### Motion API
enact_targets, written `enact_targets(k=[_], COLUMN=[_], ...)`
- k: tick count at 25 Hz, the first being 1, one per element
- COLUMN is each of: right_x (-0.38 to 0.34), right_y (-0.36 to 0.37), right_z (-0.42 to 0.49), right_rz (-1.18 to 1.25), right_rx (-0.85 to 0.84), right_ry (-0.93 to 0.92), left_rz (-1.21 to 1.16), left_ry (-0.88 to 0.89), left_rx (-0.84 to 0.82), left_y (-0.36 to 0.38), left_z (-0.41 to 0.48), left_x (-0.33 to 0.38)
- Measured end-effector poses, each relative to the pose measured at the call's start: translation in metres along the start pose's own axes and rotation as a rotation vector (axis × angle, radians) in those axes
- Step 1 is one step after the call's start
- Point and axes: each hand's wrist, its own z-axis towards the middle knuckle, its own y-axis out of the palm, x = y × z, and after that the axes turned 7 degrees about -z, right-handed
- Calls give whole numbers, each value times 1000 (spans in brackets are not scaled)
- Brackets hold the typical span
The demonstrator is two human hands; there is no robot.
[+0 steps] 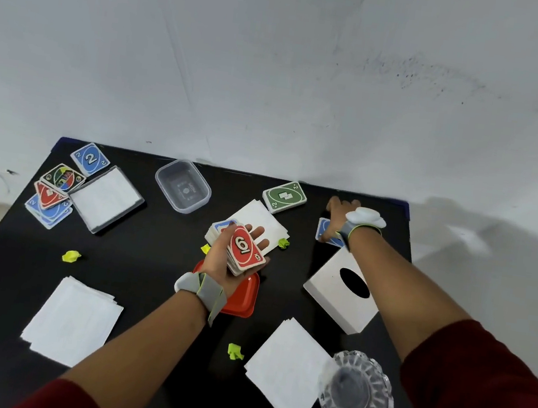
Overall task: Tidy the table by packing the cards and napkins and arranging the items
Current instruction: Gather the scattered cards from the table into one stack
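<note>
My left hand [219, 259] holds a thick stack of cards [243, 250] with a red 6 on top, above a red tray [241, 297]. My right hand [335, 219] reaches to the far right and grips a blue card pile [325, 233] lying on the black table [155, 278]. A green +2 card pile [284, 197] lies at the back. More cards lie at the back left: a blue 2 [90, 158] and a mixed heap [53, 194]. Napkin stacks lie at front left [72, 321], front right [287, 367], centre [264, 218] and in a clear holder [105, 202].
A clear plastic box [182, 186] stands at the back centre. A white tissue box [341, 290] lies right of centre, a glass ashtray [357, 393] at the front right. Crumpled yellow-green paper bits [71, 256] [235, 351] [283, 242] are scattered about. A white wall rises behind.
</note>
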Motion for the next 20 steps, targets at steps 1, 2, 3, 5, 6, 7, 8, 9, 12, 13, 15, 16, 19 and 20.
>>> enact_targets(k=[1,2,3,5,6,7,8,9,12,13,15,16,19,20], right_x=[1,-2,-3,-8,-13,-20,-28,-34,-50,-60,-97,-119,-173,-182], right_y=[-3,-5,-4,-1,5,10,14,17,4,-4,-14,-11,8,12], right_z=[-1,-3,-3,-8,-11,-17,-24,-32,-52,-61,-92,-109,-142,-142], right_rz=[-59,-110,-115,-24,29,66,90,97,352,583,977,1042,885,836], right_rx=[-48,-80,-75,30,122,212,268,277,278,315,324,312,367,370], right_ry=[6,11,25,17,4,-12,-40,-77,-49,-14,-58,-146,-318,-288], left_rz=[-3,-5,0,11,9,8,14,18,-3,-15,-23,-21,-48,-59], left_ry=[-2,8,17,34,40,50,64,77,109,119,112,97,128,163], left_rx=[2,8,11,20,31,40,49,59,52,47,15,-1,54,90], left_y=[-1,-6,-8,-11,-12,-13,-15,-17,-20,-20,-22,-24,-31,-38], left_z=[-1,-6,-9,-10,-10,-10,-10,-13,-19,-20,-22,-24,-30,-33], left_x=[1,4,6,8,8,8,8,8,10,11,14,14,21,28])
